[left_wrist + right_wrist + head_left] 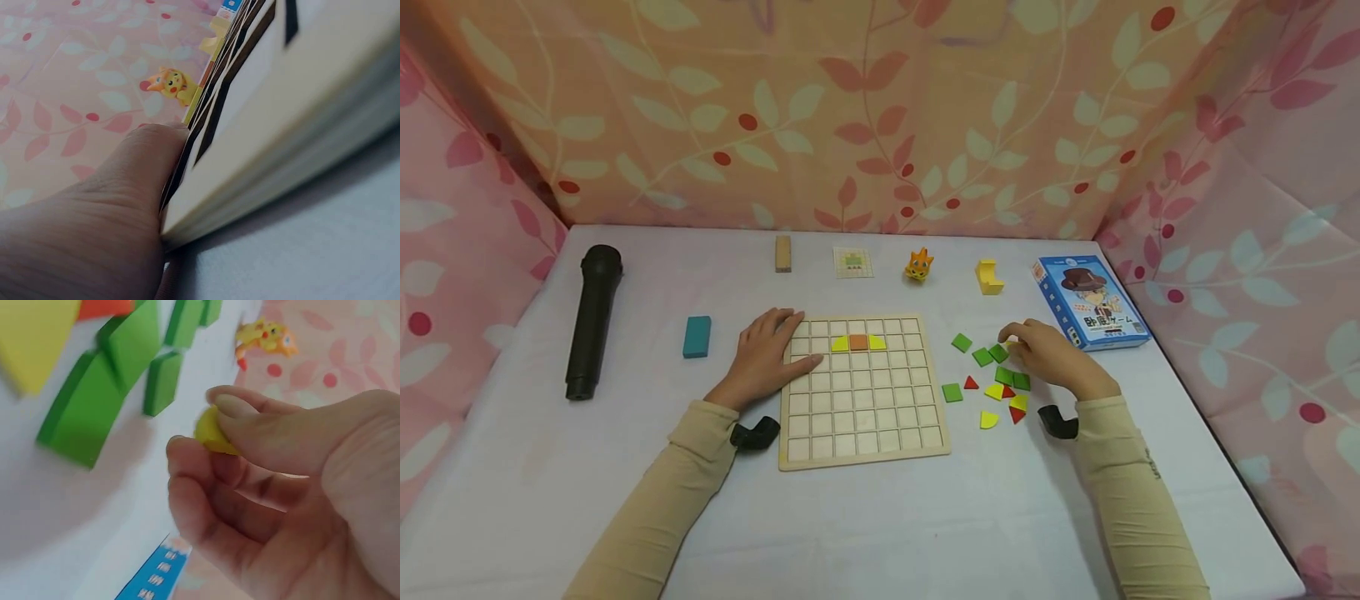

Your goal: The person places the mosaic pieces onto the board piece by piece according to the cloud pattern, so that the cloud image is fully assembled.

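My left hand [763, 357] rests on the left edge of a wooden grid board [854, 427], its thumb lying across the cells. Near the board's top row an orange square tile [858, 342] sits between two yellow quarter-round tiles. Right of the board, my right hand [1051, 357] pinches a small yellow tile [211, 432] between thumb and fingers; most of its shape is hidden. Beside that hand lie several green square tiles [952, 392], along with red triangle tiles [971, 382] and yellow quarter-round tiles [988, 420].
A black microphone-shaped object [593, 321] and a teal block [697, 337] lie at left. Along the back are a wooden block [783, 254], a patterned card [853, 262], an orange-yellow figurine [918, 264] and a yellow piece [988, 277]. A blue game box [1093, 302] lies back right.
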Motion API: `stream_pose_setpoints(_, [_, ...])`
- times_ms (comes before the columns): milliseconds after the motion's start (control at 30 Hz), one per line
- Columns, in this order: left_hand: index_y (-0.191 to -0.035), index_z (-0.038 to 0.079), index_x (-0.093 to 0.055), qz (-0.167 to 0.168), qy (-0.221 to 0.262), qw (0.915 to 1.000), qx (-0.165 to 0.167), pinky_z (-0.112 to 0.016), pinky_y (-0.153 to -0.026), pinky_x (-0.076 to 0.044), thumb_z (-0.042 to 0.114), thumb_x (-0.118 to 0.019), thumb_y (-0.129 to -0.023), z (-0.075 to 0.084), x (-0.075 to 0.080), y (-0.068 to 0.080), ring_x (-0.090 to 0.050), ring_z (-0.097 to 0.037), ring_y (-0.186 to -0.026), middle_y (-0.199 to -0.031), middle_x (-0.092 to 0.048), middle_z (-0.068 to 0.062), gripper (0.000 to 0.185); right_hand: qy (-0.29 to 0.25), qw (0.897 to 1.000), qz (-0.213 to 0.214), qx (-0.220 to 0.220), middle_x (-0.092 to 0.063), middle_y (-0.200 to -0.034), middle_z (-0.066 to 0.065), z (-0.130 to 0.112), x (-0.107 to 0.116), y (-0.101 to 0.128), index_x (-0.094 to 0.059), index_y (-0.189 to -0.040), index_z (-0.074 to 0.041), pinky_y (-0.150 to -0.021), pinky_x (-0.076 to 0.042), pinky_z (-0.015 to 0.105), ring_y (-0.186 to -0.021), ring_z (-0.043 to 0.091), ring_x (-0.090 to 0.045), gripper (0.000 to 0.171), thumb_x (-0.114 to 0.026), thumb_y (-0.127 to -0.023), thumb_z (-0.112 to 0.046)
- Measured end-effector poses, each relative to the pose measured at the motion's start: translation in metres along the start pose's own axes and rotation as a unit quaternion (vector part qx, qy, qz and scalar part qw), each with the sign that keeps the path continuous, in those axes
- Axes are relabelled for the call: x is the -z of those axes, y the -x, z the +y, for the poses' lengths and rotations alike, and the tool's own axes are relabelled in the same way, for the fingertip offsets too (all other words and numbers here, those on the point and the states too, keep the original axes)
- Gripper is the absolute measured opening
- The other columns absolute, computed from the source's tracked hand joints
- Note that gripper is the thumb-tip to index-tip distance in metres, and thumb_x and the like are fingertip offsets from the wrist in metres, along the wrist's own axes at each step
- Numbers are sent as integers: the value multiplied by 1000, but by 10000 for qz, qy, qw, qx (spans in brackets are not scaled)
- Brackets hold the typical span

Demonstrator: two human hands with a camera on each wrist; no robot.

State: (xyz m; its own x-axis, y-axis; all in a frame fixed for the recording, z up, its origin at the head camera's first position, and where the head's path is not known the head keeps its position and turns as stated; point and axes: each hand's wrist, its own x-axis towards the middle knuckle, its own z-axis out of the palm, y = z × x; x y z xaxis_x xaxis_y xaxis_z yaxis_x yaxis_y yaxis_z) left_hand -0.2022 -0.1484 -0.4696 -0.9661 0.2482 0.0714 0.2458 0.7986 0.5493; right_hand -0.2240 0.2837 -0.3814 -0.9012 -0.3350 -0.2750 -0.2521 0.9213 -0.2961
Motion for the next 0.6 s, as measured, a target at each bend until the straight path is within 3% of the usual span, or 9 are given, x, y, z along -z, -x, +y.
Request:
stream_pose_setpoints(200, [-150, 9, -31, -61, 38, 10000, 38, -57, -111, -12, 52, -64, -86, 3, 1, 0, -15, -39, -142, -151, -27, -17, 83, -27, 10000, 45, 53, -61, -102, 11, -23, 1, -7, -60, -116, -7, -83, -53, 41, -91, 25, -56, 21, -56, -96, -7])
stream_pose_setpoints(467, [-149, 8, -32, -59, 30, 10000, 54, -57, -111, -13, 51, -65, -86, 4, 3, 1, -16, -39, -142, -151, -28, -17, 83, -65, 9990, -39, 442, -63, -93, 9, -58, -2, -23, -57, -107, -8, -68, -51, 30, -77, 19, -55, 14, -60, -95, -14])
stream_pose_setpoints(600, [-149, 9, -32, -28, 19, 10000, 42, -57, -110, -13, 52, -64, -86, 3, 3, 0, -15, -39, -143, -151, -28, -16, 83, -135, 9976, 70, 679, -63, -93, 6, -74, -9, -28, -57, -103, -10, -71, -51, 31, -80, 19, -55, 10, -61, -94, -13])
